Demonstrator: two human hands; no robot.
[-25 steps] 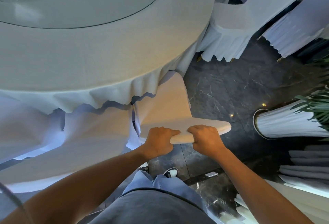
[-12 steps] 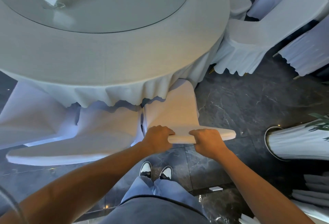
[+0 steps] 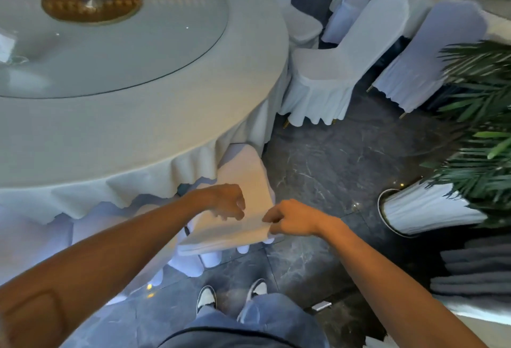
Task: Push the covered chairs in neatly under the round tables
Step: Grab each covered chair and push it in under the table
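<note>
1. Chair (image 3: 243,179) in a white cover stands with its seat tucked under the hanging cloth of the round bench (image 3: 154,115); its backrest top edge runs just below both hands.
2. Left hand (image 3: 226,201) hovers over the backrest top with fingers loosely curled, gripping nothing; whether it touches the cover I cannot tell.
3. Right hand (image 3: 293,217) sits at the right end of the backrest top, fingers half curled, its fingertips at the cover's edge; it is released rather than clenched.
4. Glass turntable (image 3: 116,37) lies on the bench, with a gold disc (image 3: 91,1) at its centre.
5. Second covered chair (image 3: 340,62) stands to the right of the bench, seat outside the cloth.
6. Potted palm (image 3: 481,115) rises at the right, its pot (image 3: 423,209) wrapped in white cloth.
7. Shoes (image 3: 206,299) stand on the dark marble floor (image 3: 331,170), just behind the chair.
</note>
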